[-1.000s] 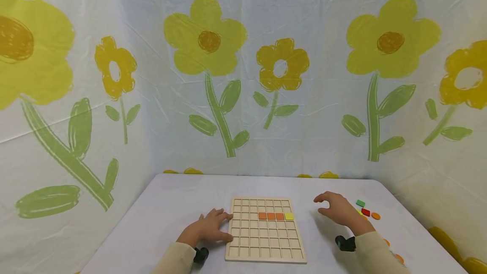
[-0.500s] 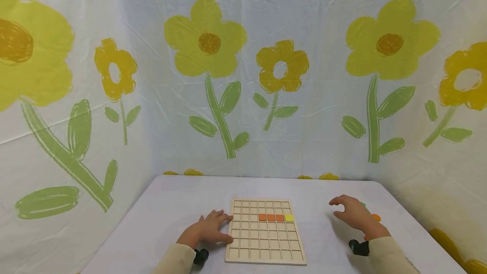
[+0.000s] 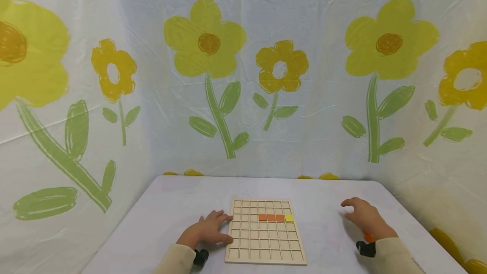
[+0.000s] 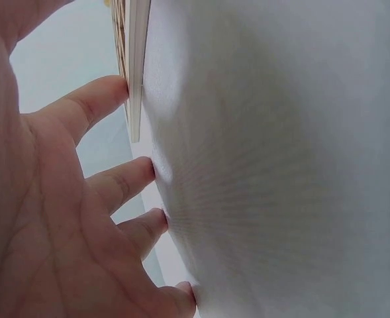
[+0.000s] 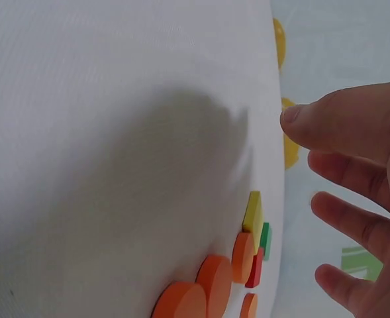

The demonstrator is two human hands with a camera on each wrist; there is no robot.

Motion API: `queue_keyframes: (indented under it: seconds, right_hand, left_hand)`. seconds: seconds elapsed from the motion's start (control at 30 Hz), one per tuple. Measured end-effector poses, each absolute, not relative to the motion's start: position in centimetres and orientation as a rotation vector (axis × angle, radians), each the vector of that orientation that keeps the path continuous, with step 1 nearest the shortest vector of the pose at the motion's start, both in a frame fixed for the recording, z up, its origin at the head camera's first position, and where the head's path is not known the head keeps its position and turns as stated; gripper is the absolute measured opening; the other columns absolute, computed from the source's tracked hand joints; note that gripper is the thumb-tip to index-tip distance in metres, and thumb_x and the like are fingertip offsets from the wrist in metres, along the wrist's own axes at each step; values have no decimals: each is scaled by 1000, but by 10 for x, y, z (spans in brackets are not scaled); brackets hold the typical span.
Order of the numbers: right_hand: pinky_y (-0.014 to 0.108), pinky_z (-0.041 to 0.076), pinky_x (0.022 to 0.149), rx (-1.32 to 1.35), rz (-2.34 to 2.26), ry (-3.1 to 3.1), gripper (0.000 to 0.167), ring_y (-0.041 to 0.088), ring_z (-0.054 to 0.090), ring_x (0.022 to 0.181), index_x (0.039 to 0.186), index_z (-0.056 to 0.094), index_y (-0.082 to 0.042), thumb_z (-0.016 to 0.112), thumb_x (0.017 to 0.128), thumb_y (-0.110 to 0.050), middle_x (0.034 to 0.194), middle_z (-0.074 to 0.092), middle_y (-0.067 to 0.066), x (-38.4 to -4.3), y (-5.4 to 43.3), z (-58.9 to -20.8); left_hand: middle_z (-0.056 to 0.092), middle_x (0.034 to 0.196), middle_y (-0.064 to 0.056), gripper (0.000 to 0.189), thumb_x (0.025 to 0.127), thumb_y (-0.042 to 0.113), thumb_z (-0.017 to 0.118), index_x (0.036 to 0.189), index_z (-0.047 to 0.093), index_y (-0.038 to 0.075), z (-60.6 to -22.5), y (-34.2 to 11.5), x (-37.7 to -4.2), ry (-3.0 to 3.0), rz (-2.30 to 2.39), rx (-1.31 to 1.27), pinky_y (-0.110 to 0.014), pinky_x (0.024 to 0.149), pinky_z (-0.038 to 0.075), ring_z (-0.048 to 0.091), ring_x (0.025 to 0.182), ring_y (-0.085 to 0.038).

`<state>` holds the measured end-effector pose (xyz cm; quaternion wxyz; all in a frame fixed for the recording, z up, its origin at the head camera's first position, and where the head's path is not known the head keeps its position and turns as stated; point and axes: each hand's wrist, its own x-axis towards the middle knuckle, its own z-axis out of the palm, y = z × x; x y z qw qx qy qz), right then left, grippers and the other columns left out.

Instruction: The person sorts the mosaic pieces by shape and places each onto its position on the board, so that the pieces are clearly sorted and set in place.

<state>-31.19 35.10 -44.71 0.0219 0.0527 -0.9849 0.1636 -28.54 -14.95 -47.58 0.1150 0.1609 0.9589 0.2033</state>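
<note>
A wooden grid board (image 3: pixel 262 244) lies on the table, with several orange square tiles (image 3: pixel 271 217) and a yellow tile (image 3: pixel 288 218) in one row at its right side. My left hand (image 3: pixel 209 228) rests at the board's left edge. In the left wrist view, one fingertip touches the board's side (image 4: pixel 135 73) and other fingers (image 4: pixel 132 179) reach the tabletop. My right hand (image 3: pixel 365 217) hovers over the right part of the table, fingers spread and relaxed, holding nothing. Below it in the right wrist view are orange round pieces (image 5: pixel 214 285), a yellow piece (image 5: pixel 253 215), a red one (image 5: pixel 255 268) and a green one (image 5: pixel 266 240).
The white table (image 3: pixel 182 198) is enclosed by a fabric backdrop (image 3: pixel 243 147) printed with flowers. In the head view, my right hand and sleeve (image 3: pixel 397 255) cover most of the loose pieces; one orange piece (image 3: pixel 368 237) shows beside the wrist.
My right hand has moved to the right, away from the board, and now covers most of the loose pieces from the head view. The left hand and the board have stayed put.
</note>
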Motion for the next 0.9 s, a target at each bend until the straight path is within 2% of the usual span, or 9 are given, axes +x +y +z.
queue_keyframes:
  seconds: [0.3, 0.63, 0.9]
  right_hand:
    - [72, 39, 88, 86, 453, -3107, 32, 51, 50, 113, 115, 66, -7, 68, 85, -17, 125, 56, 30, -315, 362, -451]
    - [71, 42, 84, 37, 398, -3119, 30, 52, 51, 111, 115, 65, -5, 65, 87, -15, 125, 56, 32, -316, 370, -457]
    - [69, 43, 82, 4, 383, -3132, 31, 52, 54, 109, 113, 66, -2, 63, 86, -17, 119, 59, 32, -314, 373, -462]
  left_hand:
    - [37, 152, -14, 72, 78, 55, 71, 139, 51, 22, -477, -150, -288, 2814, 597, 480, -75, 108, 15, 25, 144, -42]
    - [37, 152, -14, 73, 78, 55, 72, 140, 51, 22, -477, -150, -287, 2820, 592, 489, -75, 108, 15, 25, 145, -42]
    - [37, 152, -13, 74, 77, 56, 71, 140, 50, 23, -480, -150, -288, 2809, 591, 471, -74, 109, 15, 25, 145, -42]
